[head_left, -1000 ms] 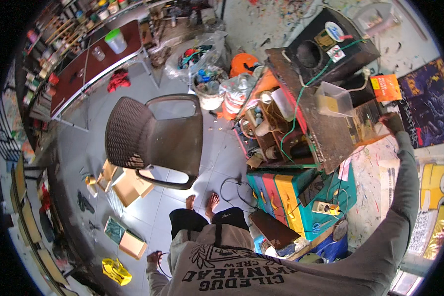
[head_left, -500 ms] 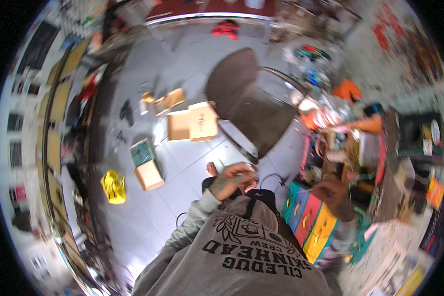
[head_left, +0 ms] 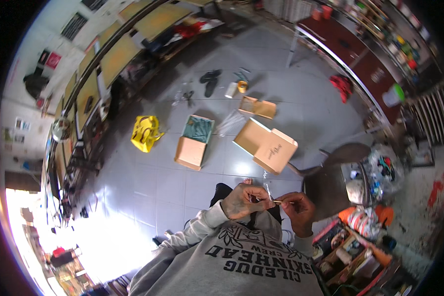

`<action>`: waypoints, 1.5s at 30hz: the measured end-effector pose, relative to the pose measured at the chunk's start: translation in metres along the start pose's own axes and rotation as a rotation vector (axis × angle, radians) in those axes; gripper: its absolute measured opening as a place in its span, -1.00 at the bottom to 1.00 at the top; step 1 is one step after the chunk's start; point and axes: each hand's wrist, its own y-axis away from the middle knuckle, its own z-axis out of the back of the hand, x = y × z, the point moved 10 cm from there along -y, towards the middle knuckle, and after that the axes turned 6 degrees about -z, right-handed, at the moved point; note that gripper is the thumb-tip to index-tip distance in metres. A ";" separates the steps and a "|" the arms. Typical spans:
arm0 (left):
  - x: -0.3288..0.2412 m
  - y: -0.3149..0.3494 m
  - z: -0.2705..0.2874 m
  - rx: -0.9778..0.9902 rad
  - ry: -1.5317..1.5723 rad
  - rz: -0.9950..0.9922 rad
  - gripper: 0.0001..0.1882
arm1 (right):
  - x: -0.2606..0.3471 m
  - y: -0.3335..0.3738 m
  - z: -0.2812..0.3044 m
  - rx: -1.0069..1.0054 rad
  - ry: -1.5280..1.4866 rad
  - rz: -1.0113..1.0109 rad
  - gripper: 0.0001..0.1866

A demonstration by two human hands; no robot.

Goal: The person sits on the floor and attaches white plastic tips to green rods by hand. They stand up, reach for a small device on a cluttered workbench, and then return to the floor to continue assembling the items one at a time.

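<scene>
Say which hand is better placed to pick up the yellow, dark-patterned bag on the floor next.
Left, probably: the left hand is nearer the bag, off to the person's left; the right hand, farther away, pinches a thin tan stick.

The thin stick-like piece (head_left: 283, 202) held between the left hand (head_left: 242, 201) and the right hand (head_left: 299, 212) is too small to be identified. One bare foot (head_left: 247, 181) is mostly hidden by the left hand; the brown chair (head_left: 326, 190) is softened by blur, and the wooden compartment unit (head_left: 375, 246) is cut off by the lower edge.
</scene>
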 end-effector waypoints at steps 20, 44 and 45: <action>-0.159 0.012 0.138 -0.734 0.469 -0.581 -0.91 | 0.166 -0.145 -0.151 0.140 -0.050 0.615 -0.79; -0.202 0.079 0.257 -0.987 0.408 -0.903 -0.95 | 0.168 -0.185 -0.302 0.374 -0.012 0.865 -0.78; -0.204 0.079 0.257 -0.994 0.413 -0.914 -0.94 | 0.167 -0.187 -0.303 0.371 -0.010 0.859 -0.79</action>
